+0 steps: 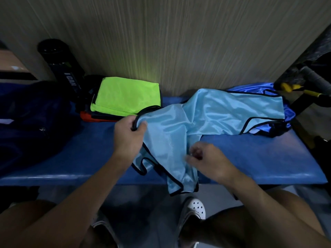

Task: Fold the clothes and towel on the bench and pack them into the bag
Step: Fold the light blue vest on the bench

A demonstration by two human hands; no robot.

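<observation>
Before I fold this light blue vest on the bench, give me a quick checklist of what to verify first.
1. Left hand grips the light blue mesh vest with black trim at its edge: ok.
2. Right hand holds the vest: cannot tell, blurred.
3. Vest lies flat: not ok, it is bunched, and part of it hangs over the front edge of the blue padded bench.
4. Vest clear of the royal blue shiny garment: not ok, light blue cloth overlaps it.
5. Folded stack topped by neon green cloth is out of the way: ok.
6. Dark navy bag open: cannot tell.
</observation>
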